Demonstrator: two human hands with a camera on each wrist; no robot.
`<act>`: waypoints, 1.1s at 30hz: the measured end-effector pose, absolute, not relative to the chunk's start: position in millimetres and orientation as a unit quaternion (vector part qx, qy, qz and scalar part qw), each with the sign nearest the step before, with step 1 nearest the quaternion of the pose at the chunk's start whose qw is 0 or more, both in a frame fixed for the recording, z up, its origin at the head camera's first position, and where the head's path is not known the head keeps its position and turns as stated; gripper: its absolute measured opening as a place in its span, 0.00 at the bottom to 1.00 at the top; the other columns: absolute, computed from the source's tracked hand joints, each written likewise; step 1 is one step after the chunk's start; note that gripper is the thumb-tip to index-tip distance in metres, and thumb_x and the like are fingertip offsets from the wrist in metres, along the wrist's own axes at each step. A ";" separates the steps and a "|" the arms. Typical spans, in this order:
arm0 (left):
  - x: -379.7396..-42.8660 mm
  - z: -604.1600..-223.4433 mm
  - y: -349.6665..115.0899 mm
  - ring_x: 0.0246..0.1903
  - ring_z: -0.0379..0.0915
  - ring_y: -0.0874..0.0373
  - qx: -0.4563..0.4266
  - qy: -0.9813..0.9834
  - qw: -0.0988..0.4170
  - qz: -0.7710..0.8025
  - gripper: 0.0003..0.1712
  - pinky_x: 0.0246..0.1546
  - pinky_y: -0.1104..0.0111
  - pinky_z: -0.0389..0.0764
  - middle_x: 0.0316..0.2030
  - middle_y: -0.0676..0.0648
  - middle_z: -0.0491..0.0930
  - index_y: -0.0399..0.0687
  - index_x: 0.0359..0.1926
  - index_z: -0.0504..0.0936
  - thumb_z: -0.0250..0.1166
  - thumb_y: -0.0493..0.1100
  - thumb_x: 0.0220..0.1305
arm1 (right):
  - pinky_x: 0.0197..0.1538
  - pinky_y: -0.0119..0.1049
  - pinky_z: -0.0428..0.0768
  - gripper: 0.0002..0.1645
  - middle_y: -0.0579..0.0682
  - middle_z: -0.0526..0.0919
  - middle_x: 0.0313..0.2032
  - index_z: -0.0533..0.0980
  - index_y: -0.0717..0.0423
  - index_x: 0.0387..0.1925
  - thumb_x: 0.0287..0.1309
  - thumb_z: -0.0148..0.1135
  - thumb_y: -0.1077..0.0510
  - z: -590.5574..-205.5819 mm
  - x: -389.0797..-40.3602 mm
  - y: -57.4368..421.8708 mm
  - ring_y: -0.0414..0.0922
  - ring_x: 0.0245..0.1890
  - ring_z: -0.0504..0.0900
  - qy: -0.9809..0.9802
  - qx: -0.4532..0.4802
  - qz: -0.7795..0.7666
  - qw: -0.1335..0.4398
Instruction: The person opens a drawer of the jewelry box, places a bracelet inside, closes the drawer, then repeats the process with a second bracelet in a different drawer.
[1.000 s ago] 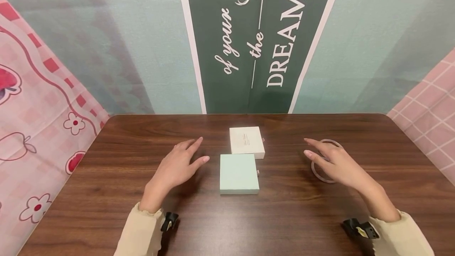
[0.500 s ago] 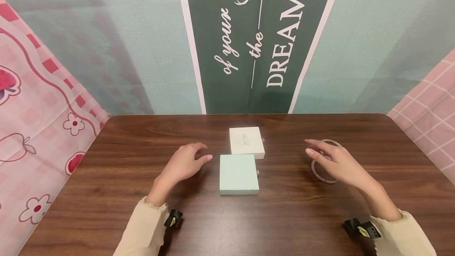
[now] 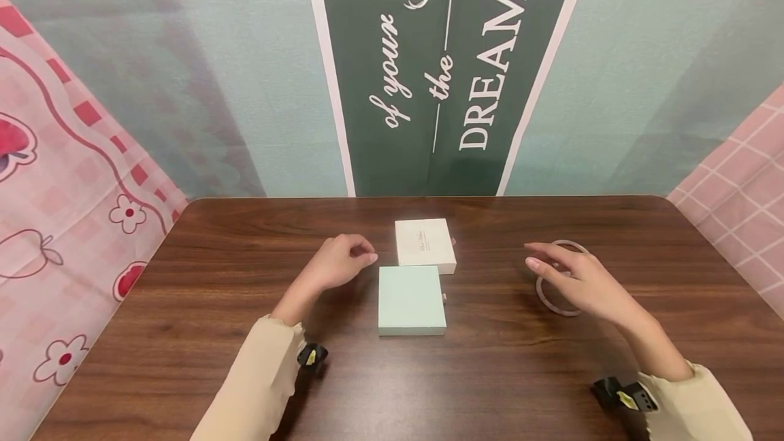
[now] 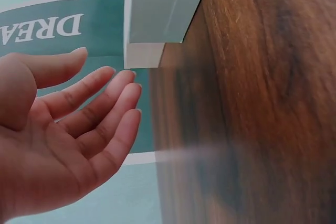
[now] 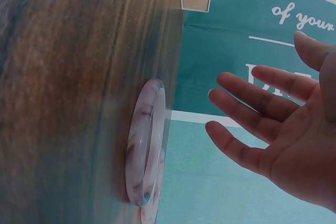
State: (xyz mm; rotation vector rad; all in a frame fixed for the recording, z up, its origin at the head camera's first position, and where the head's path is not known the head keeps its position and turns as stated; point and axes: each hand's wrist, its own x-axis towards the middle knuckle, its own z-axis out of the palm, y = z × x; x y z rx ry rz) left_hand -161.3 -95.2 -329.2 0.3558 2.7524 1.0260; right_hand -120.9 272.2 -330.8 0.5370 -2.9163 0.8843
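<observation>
A mint green flat box (image 3: 412, 297) lies mid-table, with a white flat box (image 3: 424, 243) just behind it. Both show a small tab on their right side. My left hand (image 3: 339, 262) hovers left of the boxes, close to the white one but apart from it. Its fingers (image 4: 123, 85) are loosely bent and hold nothing. My right hand (image 3: 578, 279) hangs over a pale marbled bangle (image 5: 131, 156), not touching it. A second ring shape (image 5: 150, 209) shows partly behind that bangle. In the right wrist view the fingers (image 5: 262, 103) are relaxed with nothing between them.
The brown wooden table (image 3: 490, 373) ends at a back edge against a green hanging (image 3: 422, 169) with white lettering. Patterned pink cloth (image 3: 73, 243) hangs at the left, and pink checked cloth (image 3: 747, 189) at the right.
My left hand has moved right and slightly forward, nearer the boxes, and its fingers have bent more. The right hand, boxes and bangle stay about where they were.
</observation>
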 end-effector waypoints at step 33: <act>-208.9 -330.7 -81.8 0.40 0.75 0.51 0.119 0.866 0.196 0.444 0.10 0.42 0.62 0.77 0.38 0.43 0.81 0.39 0.43 0.80 0.56 0.38 0.64 | 0.37 0.35 0.76 0.20 0.49 0.80 0.42 0.74 0.59 0.52 0.62 0.55 0.52 -333.3 -117.5 271.2 0.42 0.36 0.78 -0.944 0.181 0.273 0.028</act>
